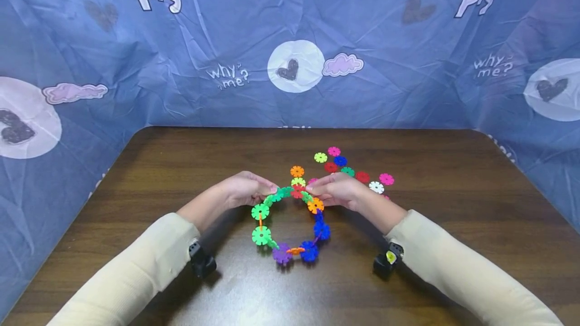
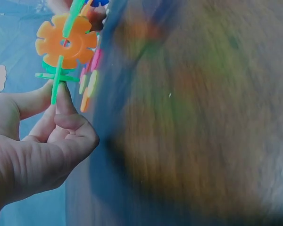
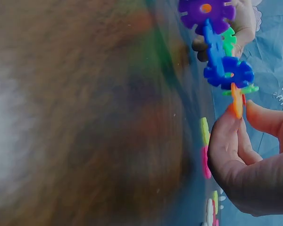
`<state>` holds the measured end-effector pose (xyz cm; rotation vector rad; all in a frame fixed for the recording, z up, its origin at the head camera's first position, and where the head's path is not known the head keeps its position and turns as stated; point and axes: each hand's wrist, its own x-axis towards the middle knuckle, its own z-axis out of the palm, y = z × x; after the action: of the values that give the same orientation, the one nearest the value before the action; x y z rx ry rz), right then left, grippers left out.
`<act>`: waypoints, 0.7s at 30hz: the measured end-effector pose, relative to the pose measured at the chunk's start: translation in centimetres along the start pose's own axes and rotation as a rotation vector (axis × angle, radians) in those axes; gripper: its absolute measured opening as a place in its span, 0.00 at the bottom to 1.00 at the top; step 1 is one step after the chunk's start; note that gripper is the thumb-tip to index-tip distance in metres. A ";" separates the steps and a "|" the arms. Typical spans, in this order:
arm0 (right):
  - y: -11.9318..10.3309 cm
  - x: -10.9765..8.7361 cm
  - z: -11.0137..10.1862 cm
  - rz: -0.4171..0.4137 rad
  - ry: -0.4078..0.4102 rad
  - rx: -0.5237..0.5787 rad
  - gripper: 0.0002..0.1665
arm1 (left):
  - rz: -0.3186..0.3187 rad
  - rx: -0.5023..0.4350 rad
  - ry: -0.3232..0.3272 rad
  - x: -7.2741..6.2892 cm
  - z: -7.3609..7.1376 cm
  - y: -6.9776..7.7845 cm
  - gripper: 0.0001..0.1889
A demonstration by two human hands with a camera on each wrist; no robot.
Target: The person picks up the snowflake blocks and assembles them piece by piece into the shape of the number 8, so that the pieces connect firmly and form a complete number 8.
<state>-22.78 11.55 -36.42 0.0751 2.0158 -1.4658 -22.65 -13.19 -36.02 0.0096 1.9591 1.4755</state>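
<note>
A ring of interlocking plastic flower discs [image 1: 261, 236], in green, orange, purple, blue and red, is held up in front of me in the head view. On its far left side, my left hand [image 1: 246, 189] pinches green discs between thumb and fingers. My right hand [image 1: 340, 190] grips the far right side, close to a red disc [image 1: 297, 191] and an orange disc [image 1: 315, 206]. The left wrist view shows thumb and finger on a green disc [image 2: 57, 80]. In the right wrist view, fingertips meet near an orange disc [image 3: 237, 101], below a blue disc [image 3: 231, 74].
Several loose flower discs lie on the brown wooden table [image 1: 181, 160] behind the ring and right hand, including a white disc [image 1: 376, 187], a pink disc [image 1: 386, 179] and an orange disc [image 1: 297, 171]. A blue printed cloth [image 1: 190, 94] hangs behind the table.
</note>
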 end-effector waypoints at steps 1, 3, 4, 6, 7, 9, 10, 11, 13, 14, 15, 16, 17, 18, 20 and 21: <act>0.1 -0.2 -0.1 -0.003 -0.014 0.009 0.24 | -0.001 0.008 0.000 -0.1 -0.2 0.0 0.18; 0.3 -0.4 -0.3 -0.004 -0.047 0.033 0.25 | -0.006 0.020 -0.002 -0.2 -0.5 0.0 0.18; 0.4 -0.6 -0.3 -0.007 -0.063 0.050 0.25 | -0.008 0.027 -0.004 -0.3 -0.7 0.0 0.18; 0.4 -0.8 -0.3 -0.012 -0.094 0.079 0.25 | -0.012 0.038 -0.008 -0.4 -1.1 0.1 0.18; 0.4 -0.9 -0.3 -0.019 -0.111 0.085 0.25 | -0.012 0.042 -0.010 -0.4 -1.2 0.2 0.18; 0.3 -1.1 -0.2 -0.027 -0.127 0.099 0.25 | -0.006 0.054 -0.014 -0.4 -1.5 0.3 0.18; 0.2 -1.1 -0.1 -0.032 -0.133 0.102 0.24 | -0.004 0.056 -0.012 -0.4 -1.7 0.4 0.18; 0.1 -1.2 0.0 -0.038 -0.138 0.103 0.25 | -0.001 0.059 -0.010 -0.4 -1.8 0.5 0.18; 0.0 -1.2 0.2 -0.043 -0.143 0.113 0.24 | 0.005 0.087 -0.009 -0.4 -2.1 0.5 0.18; -0.1 -1.2 0.3 -0.042 -0.146 0.122 0.24 | 0.007 0.102 -0.007 -0.5 -2.3 0.4 0.18; -0.2 -1.2 0.4 -0.041 -0.150 0.130 0.24 | 0.007 0.113 -0.001 -0.5 -2.4 0.4 0.18; -0.2 -1.2 0.5 -0.039 -0.154 0.141 0.24 | 0.007 0.122 0.005 -0.6 -2.6 0.3 0.17; -0.2 -1.1 0.6 -0.036 -0.159 0.154 0.24 | 0.010 0.135 0.007 -0.6 -2.7 0.2 0.17; -0.2 -1.0 0.8 -0.034 -0.165 0.164 0.24 | 0.014 0.151 0.008 -0.7 -2.8 0.2 0.17; -0.2 -1.0 1.0 -0.028 -0.172 0.178 0.24 | 0.018 0.159 0.018 -0.8 -2.9 0.0 0.17; -0.2 -0.9 1.1 -0.027 -0.177 0.182 0.24 | 0.024 0.170 0.024 -0.9 -3.0 0.0 0.17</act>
<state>-21.62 10.83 -35.97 -0.0061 1.7466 -1.6121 -23.46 -16.08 -35.17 0.0905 2.1051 1.3255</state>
